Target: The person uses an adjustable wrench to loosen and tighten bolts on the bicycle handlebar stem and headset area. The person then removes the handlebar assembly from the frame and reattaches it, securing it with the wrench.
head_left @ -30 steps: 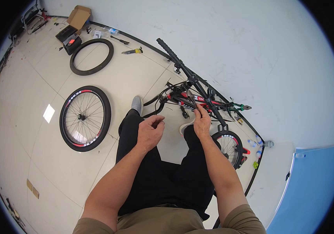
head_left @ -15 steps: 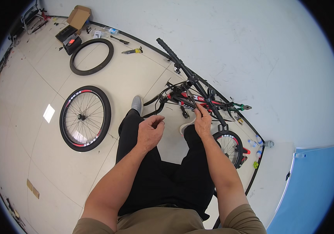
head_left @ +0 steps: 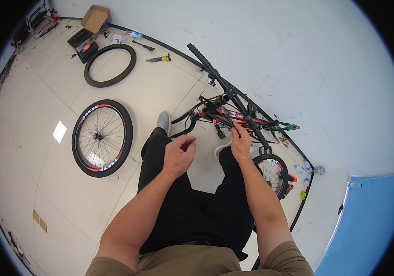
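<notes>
Fingers of the right hand (head_left: pixel 241 146) pinch a grey tool (head_left: pixel 228 118) by the bike (head_left: pixel 241 107); those of the left hand (head_left: pixel 177 157) curl narrow — around what, I cannot tell.

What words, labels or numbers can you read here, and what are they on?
I don't copy wording out, but here's where it stands:
Loose wheel on the left: bold lettering, not copied.
Wheel on the right: similar bold lettering, not copied.
Bicycle frame: a marking, too small to read.
Bottles: any print is too small.
</notes>
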Tool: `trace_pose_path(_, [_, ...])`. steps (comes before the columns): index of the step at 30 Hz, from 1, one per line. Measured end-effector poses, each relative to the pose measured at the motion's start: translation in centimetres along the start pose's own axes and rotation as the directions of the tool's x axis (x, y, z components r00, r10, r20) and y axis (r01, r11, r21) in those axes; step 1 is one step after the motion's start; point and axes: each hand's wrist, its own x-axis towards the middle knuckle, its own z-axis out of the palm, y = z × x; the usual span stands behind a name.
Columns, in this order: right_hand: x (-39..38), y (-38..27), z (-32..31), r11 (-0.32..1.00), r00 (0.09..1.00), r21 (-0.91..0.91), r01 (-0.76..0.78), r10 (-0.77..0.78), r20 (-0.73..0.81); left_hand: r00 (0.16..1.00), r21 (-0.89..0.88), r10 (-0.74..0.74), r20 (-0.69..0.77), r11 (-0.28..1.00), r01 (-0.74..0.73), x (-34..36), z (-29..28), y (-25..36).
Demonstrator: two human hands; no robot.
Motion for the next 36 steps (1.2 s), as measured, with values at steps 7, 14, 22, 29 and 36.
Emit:
trace_pose_path(7, [-0.2, -0.3, 0.3, 0.999, 0.999, 0.025, -0.045, 0.045, -0.003, 1.0, 0.001, 0.012, -0.004, 1.0, -0.012, 0.1, -0.1, -0.1])
trace_pose_path(14, [-0.1, -0.1, 0.3, 0.973, 0.985, 0.157, -0.167, 0.16, 0.056, 1.0, 0.005, 0.006, -0.001, 1.0, -0.006, 0.0, 0.0, 0.1])
trace_pose_path(22, [0.0, 0.6, 0.0, 0.979, 0.987, 0.127, -0.159, 0.152, 0.059, 1.0, 0.008, -0.011, 0.005, 1.0, 0.011, -0.1, 0.1, 0.2])
trace_pose_path(29, [-0.1, -0.3, -0.3, 0.967, 0.972, 0.132, -0.218, 0.204, 0.116, 1.0, 0.011, -0.004, 0.003, 1.0, 0.004, -0.1, 0.2, 0.3])
trace_pose_path(36, [-0.3, -0.1, 0.1, 0.983, 0.98, 0.064, -0.173, 0.165, 0.11, 1.0, 0.014, -0.005, 0.005, 1.0, 0.005, 0.0, 0.0, 0.2])
